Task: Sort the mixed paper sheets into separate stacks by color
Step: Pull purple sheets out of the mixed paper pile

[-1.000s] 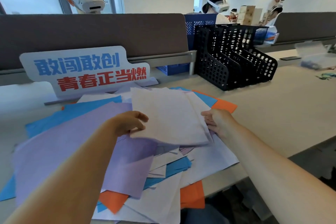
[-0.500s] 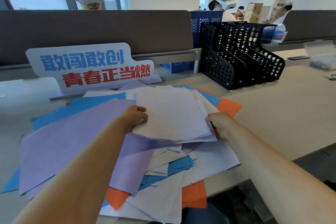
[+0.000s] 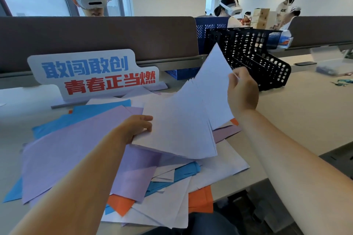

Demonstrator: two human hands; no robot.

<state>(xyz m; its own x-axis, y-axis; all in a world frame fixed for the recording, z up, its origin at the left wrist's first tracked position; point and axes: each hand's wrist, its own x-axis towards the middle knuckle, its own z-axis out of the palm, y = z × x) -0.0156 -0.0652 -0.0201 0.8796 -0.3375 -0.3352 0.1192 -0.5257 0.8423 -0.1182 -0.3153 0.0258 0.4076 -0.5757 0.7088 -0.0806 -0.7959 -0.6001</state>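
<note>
Half a second on: raised white sheets off mixed pile, gripped in left hand and right hand; stacking next.

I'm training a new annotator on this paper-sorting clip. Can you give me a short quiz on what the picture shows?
1. True or false: the right hand holds the raised white sheet by its edge.
2. What does the left hand grip? A) the white stack B) the black file rack C) the sign
3. Name the four paper colours visible in the pile on the desk.

Key: 1 true; 2 A; 3 white, purple, blue, orange.
</note>
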